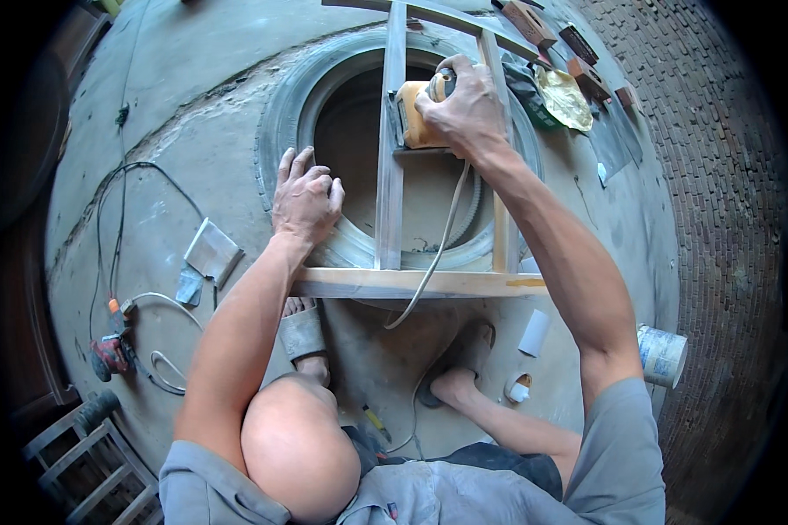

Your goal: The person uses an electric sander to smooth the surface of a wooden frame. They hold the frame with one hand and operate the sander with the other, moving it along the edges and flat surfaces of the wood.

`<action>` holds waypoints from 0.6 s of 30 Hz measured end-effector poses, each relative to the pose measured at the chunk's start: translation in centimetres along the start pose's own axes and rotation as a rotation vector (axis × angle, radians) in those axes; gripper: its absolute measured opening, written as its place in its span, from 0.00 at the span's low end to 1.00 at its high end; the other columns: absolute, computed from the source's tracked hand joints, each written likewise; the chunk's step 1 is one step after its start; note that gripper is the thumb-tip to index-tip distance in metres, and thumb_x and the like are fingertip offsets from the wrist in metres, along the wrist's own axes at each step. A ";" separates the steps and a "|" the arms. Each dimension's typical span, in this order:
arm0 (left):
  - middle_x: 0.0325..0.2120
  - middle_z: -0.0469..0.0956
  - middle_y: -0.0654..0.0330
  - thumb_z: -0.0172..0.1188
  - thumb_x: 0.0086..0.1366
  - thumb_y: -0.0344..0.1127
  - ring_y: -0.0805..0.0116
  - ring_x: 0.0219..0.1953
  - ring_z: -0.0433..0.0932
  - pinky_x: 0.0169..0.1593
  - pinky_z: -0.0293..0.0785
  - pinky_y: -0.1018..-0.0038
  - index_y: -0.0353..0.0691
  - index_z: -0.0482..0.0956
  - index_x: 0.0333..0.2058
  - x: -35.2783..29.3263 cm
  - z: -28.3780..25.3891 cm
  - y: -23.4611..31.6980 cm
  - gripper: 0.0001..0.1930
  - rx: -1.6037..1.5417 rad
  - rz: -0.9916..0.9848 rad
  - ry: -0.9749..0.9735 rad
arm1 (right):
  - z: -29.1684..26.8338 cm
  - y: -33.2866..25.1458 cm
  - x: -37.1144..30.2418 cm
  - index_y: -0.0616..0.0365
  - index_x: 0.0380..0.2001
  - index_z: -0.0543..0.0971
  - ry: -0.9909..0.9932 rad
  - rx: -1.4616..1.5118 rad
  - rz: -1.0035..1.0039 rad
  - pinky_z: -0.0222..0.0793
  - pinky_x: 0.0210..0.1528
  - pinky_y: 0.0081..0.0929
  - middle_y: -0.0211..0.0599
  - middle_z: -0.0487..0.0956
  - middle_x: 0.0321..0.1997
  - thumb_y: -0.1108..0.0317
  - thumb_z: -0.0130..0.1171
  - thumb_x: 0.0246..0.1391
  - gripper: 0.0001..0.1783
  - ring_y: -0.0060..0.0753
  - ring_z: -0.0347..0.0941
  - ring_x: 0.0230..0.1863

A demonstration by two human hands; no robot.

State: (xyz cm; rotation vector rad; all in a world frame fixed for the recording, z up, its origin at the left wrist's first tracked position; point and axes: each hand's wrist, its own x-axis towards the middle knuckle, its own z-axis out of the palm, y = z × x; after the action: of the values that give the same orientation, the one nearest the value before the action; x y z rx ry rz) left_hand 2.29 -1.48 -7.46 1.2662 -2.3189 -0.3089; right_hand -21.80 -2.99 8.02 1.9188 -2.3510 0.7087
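Observation:
My right hand (pixel 469 107) is wrapped over the top of a yellow electric sander (pixel 418 124). The sander sits against the inner edge of a long wooden rail (pixel 391 184) of a wooden frame. A pale cord (pixel 451 219) hangs from it across the frame's front crosspiece (pixel 411 284). The frame rests over a large tire (pixel 291 114) lying flat. My left hand (pixel 308 199) is over the tire's left side, left of the frame, fingers bent and apart with nothing in them. Whether it touches the tire I cannot tell.
Cables (pixel 121 175) and a red power tool (pixel 109 354) lie on the left floor, near a white tray-like piece (pixel 212 252). Bricks (pixel 587 79) and a yellowish bag (pixel 565 98) are at the far right. A bucket (pixel 662 355) lies at right; a wooden rack (pixel 87 464) stands lower left.

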 end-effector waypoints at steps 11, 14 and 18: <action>0.47 0.87 0.58 0.59 0.68 0.41 0.54 0.70 0.69 0.79 0.48 0.53 0.38 0.91 0.33 0.0 0.1 0.0 0.15 0.001 -0.004 -0.013 | 3.2 0.2 6.7 0.56 0.55 0.79 0.031 -0.109 -0.032 0.76 0.59 0.46 0.60 0.81 0.50 0.49 0.68 0.49 0.33 0.58 0.80 0.53; 0.48 0.87 0.57 0.58 0.68 0.41 0.53 0.70 0.68 0.79 0.48 0.53 0.37 0.91 0.34 0.0 0.1 0.1 0.16 -0.018 -0.007 -0.012 | 3.1 0.4 6.6 0.54 0.55 0.79 0.006 -0.115 -0.022 0.75 0.61 0.47 0.58 0.78 0.52 0.50 0.69 0.49 0.32 0.59 0.79 0.54; 0.48 0.87 0.58 0.60 0.68 0.41 0.54 0.70 0.68 0.79 0.48 0.54 0.38 0.91 0.33 -0.1 0.1 0.1 0.15 -0.015 -0.012 0.003 | 1.7 -0.6 3.1 0.49 0.54 0.79 -0.090 -0.105 -0.018 0.77 0.59 0.47 0.54 0.76 0.52 0.51 0.70 0.50 0.29 0.58 0.80 0.53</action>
State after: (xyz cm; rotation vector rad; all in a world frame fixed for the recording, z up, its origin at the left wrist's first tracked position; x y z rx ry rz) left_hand 2.23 -1.34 -7.56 1.2732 -2.3029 -0.3271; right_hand -21.58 -6.54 7.59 1.9648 -2.3661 0.4970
